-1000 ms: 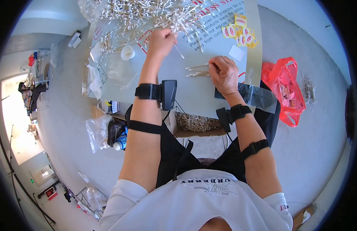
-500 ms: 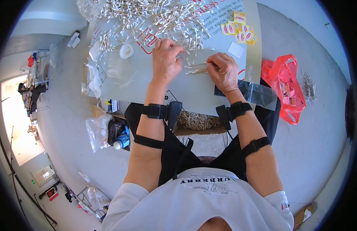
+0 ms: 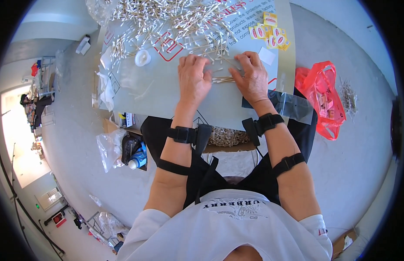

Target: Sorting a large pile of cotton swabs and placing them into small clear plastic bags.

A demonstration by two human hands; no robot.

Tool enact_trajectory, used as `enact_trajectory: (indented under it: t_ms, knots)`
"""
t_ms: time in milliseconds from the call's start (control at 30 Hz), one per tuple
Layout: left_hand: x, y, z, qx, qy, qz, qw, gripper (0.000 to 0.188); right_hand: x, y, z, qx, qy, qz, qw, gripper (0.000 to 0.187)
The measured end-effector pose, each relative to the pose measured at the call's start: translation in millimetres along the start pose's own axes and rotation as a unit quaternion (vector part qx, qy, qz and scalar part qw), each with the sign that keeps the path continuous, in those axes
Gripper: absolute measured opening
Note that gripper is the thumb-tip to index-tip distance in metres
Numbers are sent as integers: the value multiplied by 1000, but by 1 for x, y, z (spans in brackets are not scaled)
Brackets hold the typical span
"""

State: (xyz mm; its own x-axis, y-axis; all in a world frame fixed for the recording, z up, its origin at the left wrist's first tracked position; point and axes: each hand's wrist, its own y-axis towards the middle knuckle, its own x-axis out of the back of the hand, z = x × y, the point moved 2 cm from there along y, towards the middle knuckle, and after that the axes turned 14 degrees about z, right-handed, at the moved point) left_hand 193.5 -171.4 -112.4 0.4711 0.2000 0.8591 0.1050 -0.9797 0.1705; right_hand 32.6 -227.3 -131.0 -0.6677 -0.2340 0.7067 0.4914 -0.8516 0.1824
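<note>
Left hand (image 3: 193, 80) withdrew from pile, joined swab bundle (image 3: 222, 79).

White cotton swabs (image 3: 176, 19), red plastic bag (image 3: 321, 98), yellow packets (image 3: 269, 32).

The left hand (image 3: 193, 80) and right hand (image 3: 253, 78) covered both ends of a small bundle of cotton swabs (image 3: 222, 80), so its full length was hidden. Whether the fingers pinched it or only pressed on it could not be told. The swab heap (image 3: 176, 17) ran off the top edge. The table (image 3: 162, 93) hid the person's knees.
</note>
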Motion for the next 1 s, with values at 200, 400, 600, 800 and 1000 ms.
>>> enact_trajectory:
  t_ms: [200, 400, 600, 800, 1000]
  knots:
    - [-4, 11, 13, -22, 19, -47, 998, 27, -1, -1, -4, 15, 23, 16, 1000, 6]
    - [0, 36, 14, -79, 57, 27, 995, 25, 3, -2, -4, 12, 47, 23, 999, 5]
    - [8, 46, 38, 67, -319, -37, 945, 7, 2, 1, 1, 35, 43, 17, 998, 5]
    - [32, 12, 18, 54, -614, -13, 788, 11, 2, -2, -5, 34, 58, 14, 998, 4]
    - [31, -67, -20, 80, -477, 333, 809, 10, 0, -2, -8, 50, 53, 7, 997, 5]
